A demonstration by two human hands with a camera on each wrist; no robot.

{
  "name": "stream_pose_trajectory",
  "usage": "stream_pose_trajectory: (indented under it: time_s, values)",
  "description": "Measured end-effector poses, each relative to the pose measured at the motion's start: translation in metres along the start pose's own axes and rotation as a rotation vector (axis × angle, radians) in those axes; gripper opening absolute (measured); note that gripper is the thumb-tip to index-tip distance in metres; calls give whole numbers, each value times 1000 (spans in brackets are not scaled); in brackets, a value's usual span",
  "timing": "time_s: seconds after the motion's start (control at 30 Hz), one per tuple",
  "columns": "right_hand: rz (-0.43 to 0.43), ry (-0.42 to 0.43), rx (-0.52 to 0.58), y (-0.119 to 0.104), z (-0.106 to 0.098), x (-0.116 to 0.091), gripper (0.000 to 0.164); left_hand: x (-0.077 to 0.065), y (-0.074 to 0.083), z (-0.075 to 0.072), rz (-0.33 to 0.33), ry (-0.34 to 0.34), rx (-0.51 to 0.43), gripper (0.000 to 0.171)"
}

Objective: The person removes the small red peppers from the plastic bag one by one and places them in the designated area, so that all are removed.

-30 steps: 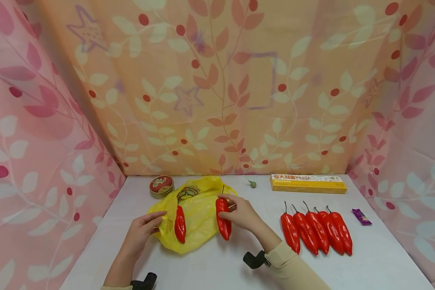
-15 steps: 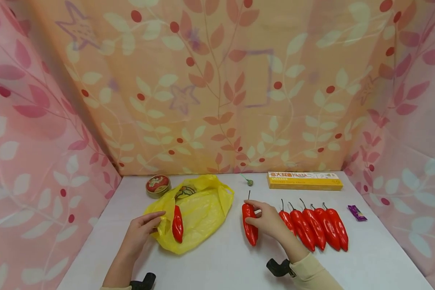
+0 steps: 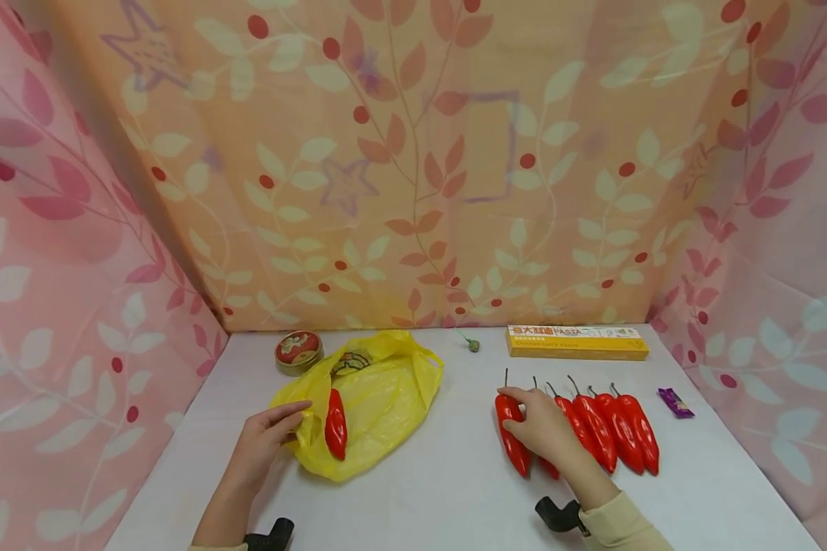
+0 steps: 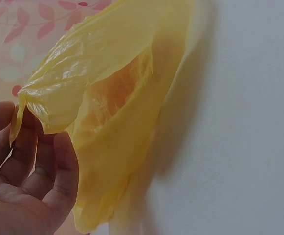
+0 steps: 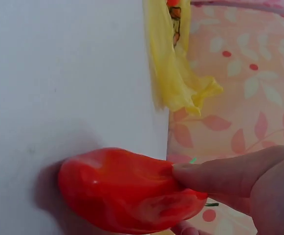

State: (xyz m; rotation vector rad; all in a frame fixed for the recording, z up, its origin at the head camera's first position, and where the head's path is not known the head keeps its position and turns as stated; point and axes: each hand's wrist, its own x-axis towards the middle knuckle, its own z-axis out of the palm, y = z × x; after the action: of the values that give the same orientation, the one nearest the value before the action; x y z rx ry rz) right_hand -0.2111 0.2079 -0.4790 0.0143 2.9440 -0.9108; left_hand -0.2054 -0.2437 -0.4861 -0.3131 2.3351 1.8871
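My right hand point(image 3: 547, 432) holds a red chili pepper point(image 3: 513, 448) near its stem end, at the left end of a row of several red chili peppers point(image 3: 616, 428). In the right wrist view the thumb presses the glossy pepper point(image 5: 122, 191) close over the white table. My left hand point(image 3: 260, 440) pinches the edge of a crumpled yellow plastic bag point(image 3: 393, 409) between thumb and fingers. From the left wrist view, the bag point(image 4: 127, 132) is lifted there, its mouth parted. Another red chili pepper point(image 3: 335, 428) lies at the bag's left part, its top close to a fold.
Behind the bag stands a round red-lidded tin point(image 3: 299, 350). A yellow pasta box point(image 3: 579, 344) lies at the back right, a small green lollipop-like item point(image 3: 473, 346) left of it. Far right is a purple wrapped candy point(image 3: 675, 403). Patterned curtains point(image 3: 413, 191) enclose the table.
My right hand has carried its chili pepper rightward from the bag's right edge to the left end of the pepper row. The left hand keeps its grip on the bag.
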Motion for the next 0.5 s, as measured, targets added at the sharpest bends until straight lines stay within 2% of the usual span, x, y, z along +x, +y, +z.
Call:
stream_pose_trajectory:
  time_s: [0.23, 0.5]
  values:
    - [-6, -13, -86, 10, -6, -1, 55, -1, 1, 0, -9, -1, -5, 35]
    - [-12, -22, -95, 18, -7, 1, 57, -2, 2, -2, -11, 5, 3, 36]
